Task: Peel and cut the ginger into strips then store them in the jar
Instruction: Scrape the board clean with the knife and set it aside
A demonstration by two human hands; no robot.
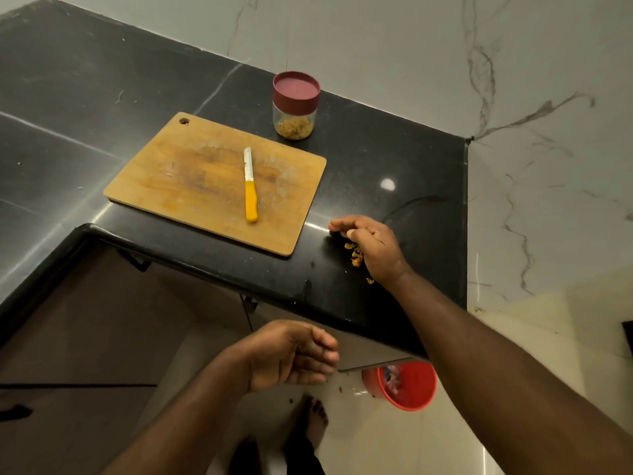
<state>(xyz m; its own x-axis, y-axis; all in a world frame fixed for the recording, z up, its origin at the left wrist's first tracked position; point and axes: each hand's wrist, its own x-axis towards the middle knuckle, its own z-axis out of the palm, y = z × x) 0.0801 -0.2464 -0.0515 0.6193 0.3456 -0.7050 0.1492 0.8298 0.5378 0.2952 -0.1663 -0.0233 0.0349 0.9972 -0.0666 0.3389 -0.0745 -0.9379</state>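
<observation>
Black stone counter [394, 159], marble wall [513, 63]

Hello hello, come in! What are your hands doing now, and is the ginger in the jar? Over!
Right hand sweeping peels on counter. Left hand cupped below edge, empty. Jar lidded, ginger inside. Knife on board.

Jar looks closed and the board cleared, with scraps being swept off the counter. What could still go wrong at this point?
1. The right hand rakes ginger scraps toward the counter edge; the cupped left hand waits below it, so bits may miss it and land on the floor, where some specks already lie.
2. The red bin sits partly under the counter, an awkward target.
3. The knife lies loose on the cutting board.
</observation>
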